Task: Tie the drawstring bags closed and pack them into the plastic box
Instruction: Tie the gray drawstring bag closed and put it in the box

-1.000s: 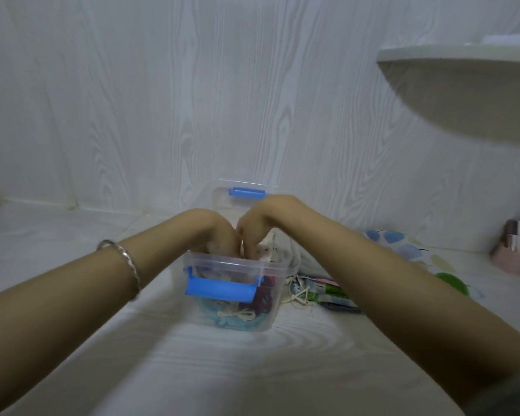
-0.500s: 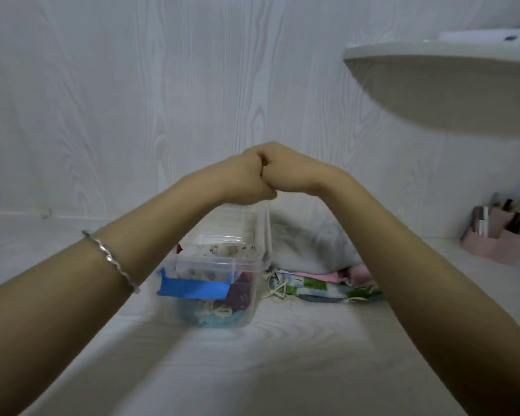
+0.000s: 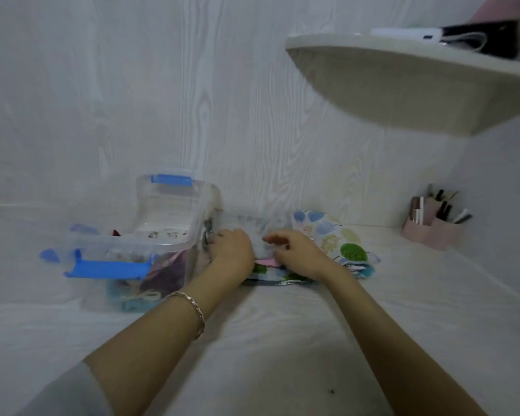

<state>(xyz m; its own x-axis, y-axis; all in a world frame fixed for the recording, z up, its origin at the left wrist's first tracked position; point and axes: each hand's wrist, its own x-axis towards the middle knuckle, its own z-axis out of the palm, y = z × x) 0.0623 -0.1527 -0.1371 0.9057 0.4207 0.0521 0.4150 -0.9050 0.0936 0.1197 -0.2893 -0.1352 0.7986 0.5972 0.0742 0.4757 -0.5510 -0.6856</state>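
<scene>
plastic box [image 3: 132, 250]: lid [image 3: 168, 202] open, colourful bags [image 3: 162, 271] inside, long axis 6–12 | grey drawstring bag [image 3: 252, 229]: atop pile [image 3: 342, 244] at box's 3 o'clock | left hand [image 3: 231, 250]: fingers curled on it | right hand [image 3: 297, 253]: touching it, grip unclear

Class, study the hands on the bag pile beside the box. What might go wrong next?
1. The left hand and right hand are on the grey bag atop a loose pile; lifting it may drag others along.
2. The plastic box looks nearly full, so its lid might not shut.
</scene>
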